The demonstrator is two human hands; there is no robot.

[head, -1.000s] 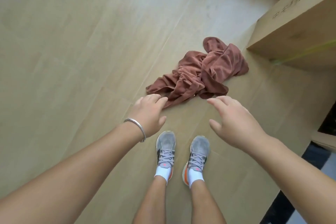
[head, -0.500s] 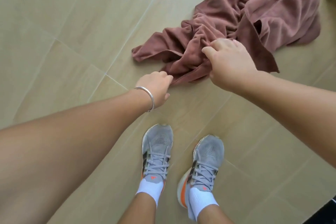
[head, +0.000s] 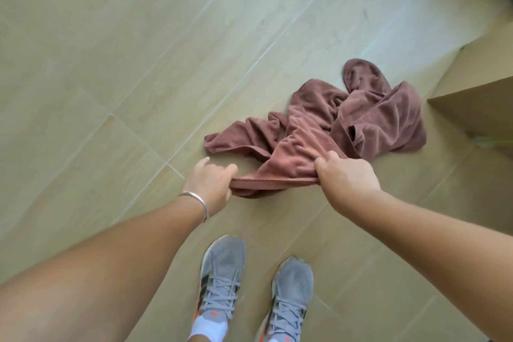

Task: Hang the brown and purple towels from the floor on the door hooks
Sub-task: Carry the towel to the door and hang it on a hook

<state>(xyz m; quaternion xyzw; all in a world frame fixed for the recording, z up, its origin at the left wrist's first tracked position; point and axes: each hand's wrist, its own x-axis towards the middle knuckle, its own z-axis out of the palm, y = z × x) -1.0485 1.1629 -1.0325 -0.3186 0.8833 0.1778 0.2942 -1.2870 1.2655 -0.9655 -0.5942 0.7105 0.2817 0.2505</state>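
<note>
Both hands hold the hemmed near edge of the crumpled reddish-brown terry towel (head: 319,130), left hand (head: 211,186) pinching one end, right hand (head: 347,178) gripping the other; the rest lies on the pale tiled floor (head: 138,64). Lift evenly, keeping that edge taut, so it unfolds without dragging

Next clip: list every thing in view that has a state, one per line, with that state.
brown towel: crumpled, mostly on the floor, near hem lifted and pulled taut between both hands
left hand: pinches the hem's left end
right hand: grips the hem's right end
cardboard box: on the floor, right of the towel; open or closed cannot be told
bracelet: on the left wrist
</note>
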